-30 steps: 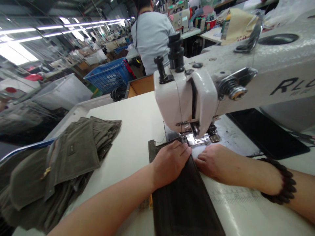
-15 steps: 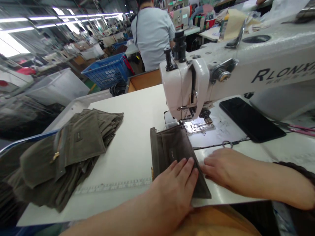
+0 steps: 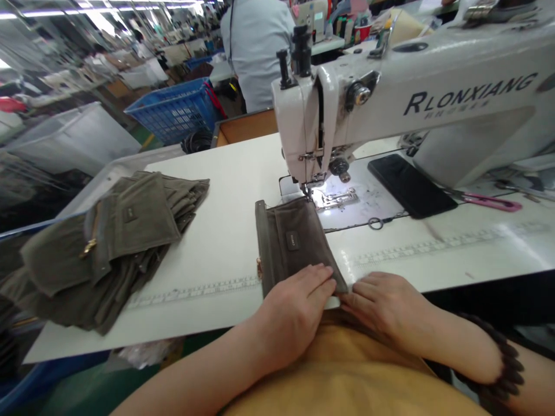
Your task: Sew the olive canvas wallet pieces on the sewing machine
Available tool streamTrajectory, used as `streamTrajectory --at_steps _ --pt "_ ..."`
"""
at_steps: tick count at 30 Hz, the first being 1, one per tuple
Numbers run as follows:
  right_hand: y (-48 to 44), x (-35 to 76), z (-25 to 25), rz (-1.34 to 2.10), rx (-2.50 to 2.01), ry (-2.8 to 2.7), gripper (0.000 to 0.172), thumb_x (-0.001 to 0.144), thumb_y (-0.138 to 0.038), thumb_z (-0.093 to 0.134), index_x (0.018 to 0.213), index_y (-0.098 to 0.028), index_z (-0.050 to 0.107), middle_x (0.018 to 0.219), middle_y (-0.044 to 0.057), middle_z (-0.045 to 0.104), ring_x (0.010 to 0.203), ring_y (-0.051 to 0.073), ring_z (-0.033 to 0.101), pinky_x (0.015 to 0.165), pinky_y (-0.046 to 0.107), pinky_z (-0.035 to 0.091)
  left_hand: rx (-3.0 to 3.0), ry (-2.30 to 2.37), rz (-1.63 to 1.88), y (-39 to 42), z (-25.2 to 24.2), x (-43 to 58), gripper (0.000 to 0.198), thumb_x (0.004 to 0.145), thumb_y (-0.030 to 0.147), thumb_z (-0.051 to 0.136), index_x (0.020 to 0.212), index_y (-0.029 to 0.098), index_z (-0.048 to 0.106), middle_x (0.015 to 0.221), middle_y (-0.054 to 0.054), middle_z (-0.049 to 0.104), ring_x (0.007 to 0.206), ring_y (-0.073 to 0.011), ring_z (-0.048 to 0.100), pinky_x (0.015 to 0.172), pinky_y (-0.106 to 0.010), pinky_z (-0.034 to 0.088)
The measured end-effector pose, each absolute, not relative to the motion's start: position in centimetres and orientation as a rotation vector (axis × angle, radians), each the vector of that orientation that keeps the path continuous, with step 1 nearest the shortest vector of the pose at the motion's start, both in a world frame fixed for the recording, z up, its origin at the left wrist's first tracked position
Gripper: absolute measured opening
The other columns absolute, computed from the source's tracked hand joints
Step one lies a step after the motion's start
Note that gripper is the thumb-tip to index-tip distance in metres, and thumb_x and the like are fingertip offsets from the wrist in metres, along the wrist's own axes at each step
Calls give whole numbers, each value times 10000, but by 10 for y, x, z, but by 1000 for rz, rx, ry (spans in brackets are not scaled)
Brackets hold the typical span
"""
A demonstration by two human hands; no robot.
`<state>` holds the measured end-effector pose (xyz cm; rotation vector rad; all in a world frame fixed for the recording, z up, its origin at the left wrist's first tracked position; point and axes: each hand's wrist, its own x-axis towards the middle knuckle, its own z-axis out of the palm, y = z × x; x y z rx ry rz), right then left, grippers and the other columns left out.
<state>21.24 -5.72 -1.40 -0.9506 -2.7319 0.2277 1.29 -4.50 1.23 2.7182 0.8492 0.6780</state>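
**Pouch point(image 3: 310, 251) at the machine point(image 3: 468, 127), your hands at its near end**

Pouch: one, dark olive, lying flat on the white table point(image 3: 234, 173), its far right corner at the needle point(image 3: 308, 192). Small label point(image 3: 293, 240) on the upper face; gold-coloured zip pull point(image 3: 259, 267) at the left edge.

Left hand point(image 3: 299, 309): yours, palm down, fingers laid out on the pouch's near end, resting on top rather than closed round it.

Right hand point(image 3: 385, 303): yours, fingers bent, at the pouch's near right corner; whether they pinch the edge, you cannot tell from this view. Dark bead bracelet point(image 3: 509, 370) on the wrist. Your two hands sit close together, the corner between them.

Machine: white, lettered RLONXIANG, its head above the pouch's far end, a lit metal plate point(image 3: 373, 202) beside the needle.

To your right: a metal ring point(image 3: 375, 229) at the plate's near edge; a black phone point(image 3: 411, 186), flat; pink-handled scissors point(image 3: 492, 201) just past it.

Ruler point(image 3: 442, 245): a marked strip along the table, showing on both sides of the pouch.

Stack point(image 3: 143, 225): olive pieces, fanned, well to the left of the pouch.

Beyond the table: a brown box point(image 3: 247, 127), a blue basket point(image 3: 173, 115), a co-worker point(image 3: 260, 52) in a pale shirt, back turned.
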Motion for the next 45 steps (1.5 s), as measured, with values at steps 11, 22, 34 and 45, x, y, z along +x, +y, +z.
streamTrajectory --at_steps 11,22,34,45 --pt "-64 218 -17 103 -852 -2627 175 891 -183 418 897 -120 582 618 7 506 570 142 423 546 301 288 2701 793 780 -43 -4 6 228 864 85 395 992 48 580 1023 -136 625 965 -190 582 877 -335 508" --pt "-62 221 -18 133 -802 -2626 200 897 -170 404 956 -107 584 629 14 512 581 135 424 549 288 325 2752 767 754 -45 -11 8 232 837 49 414 990 22 586 1033 -141 621 1002 -219 564 901 -355 494" --pt "-58 229 -11 228 -820 -2490 163 884 -174 437 861 -127 591 615 9 514 580 124 427 538 259 346 2841 781 633 -44 -8 9 232 842 59 416 991 29 590 1037 -119 614 985 -207 559 898 -321 487" --pt "-54 226 -17 24 -790 -2629 203 879 -126 406 1016 -61 541 623 18 503 572 151 426 525 297 342 3168 652 441 -45 6 18 312 820 46 335 941 -46 608 978 -207 620 923 -259 596 831 -334 509"
